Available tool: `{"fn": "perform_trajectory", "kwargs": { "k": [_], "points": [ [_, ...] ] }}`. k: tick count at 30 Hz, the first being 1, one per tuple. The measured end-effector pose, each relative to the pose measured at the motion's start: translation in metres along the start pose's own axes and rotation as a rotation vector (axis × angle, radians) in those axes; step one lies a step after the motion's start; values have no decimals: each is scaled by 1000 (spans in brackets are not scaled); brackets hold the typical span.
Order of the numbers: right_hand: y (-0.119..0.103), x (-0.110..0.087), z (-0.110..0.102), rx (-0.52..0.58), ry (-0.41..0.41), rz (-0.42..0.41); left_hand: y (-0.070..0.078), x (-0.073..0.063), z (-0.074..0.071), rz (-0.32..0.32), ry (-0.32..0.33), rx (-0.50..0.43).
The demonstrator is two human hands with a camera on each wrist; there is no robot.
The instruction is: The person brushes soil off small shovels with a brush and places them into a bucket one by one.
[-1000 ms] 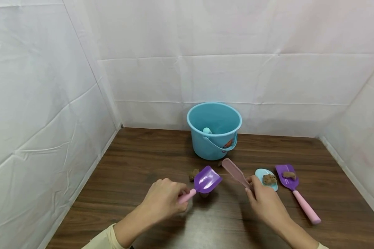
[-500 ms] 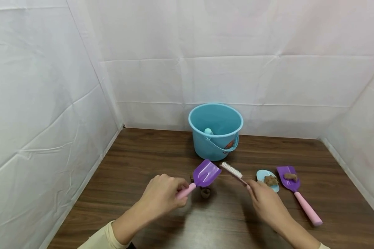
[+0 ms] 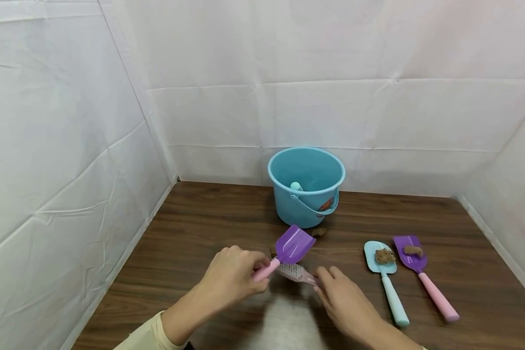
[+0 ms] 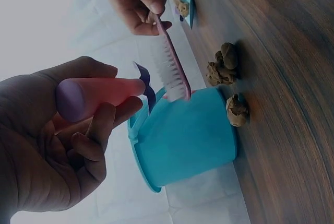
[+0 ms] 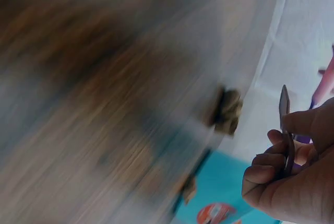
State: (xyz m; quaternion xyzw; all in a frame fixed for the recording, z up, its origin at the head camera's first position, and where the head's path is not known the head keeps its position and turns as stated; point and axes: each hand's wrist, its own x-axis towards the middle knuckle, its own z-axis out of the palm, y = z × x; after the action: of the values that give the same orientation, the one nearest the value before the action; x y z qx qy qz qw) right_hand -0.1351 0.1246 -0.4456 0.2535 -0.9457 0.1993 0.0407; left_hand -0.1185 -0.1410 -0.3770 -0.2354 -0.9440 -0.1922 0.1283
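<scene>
My left hand (image 3: 232, 274) grips the pink handle of a toy shovel, its purple blade (image 3: 295, 244) raised and pointing toward the bucket. In my right hand (image 3: 345, 301) is a pink brush (image 3: 305, 276) with white bristles, held by its handle. The bristles face up, and the brush head sits just below the shovel blade, partly hidden by it in the head view. Brown clay-like lumps (image 4: 222, 70) lie on the table beneath the tools. Another brown lump (image 3: 318, 233) rests by the bucket's foot.
A light blue bucket (image 3: 284, 206) with a handle stands at the back, a pale rod end (image 3: 295, 186) inside. On the right lie a light blue shovel (image 3: 392, 299) and a second purple shovel (image 3: 437, 295), each bearing a brown lump. White sheets (image 3: 201, 116) wall the table.
My right hand has moved left, bringing the brush from beside the shovel to just under its blade. The brush has turned from its back to bristles up. The left hand has barely moved.
</scene>
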Motion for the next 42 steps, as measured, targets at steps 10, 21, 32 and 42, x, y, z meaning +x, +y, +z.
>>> {"fn": "perform_trajectory", "kwargs": {
  "k": [10, 21, 32, 42],
  "points": [
    [-18, 0, 4, 32, 27, -18, 2, 1, 4, 12, -22, 28],
    [19, 14, -12, 26, 115, 106, 0, -4, 6, 9, -30, -19],
    [12, 9, -5, 69, 3, 168, -1, -6, 8, 14, -9, -15],
    [-4, 6, -4, 132, -24, 124, 1, -2, 12, 11, -27, -25]
  ]
}}
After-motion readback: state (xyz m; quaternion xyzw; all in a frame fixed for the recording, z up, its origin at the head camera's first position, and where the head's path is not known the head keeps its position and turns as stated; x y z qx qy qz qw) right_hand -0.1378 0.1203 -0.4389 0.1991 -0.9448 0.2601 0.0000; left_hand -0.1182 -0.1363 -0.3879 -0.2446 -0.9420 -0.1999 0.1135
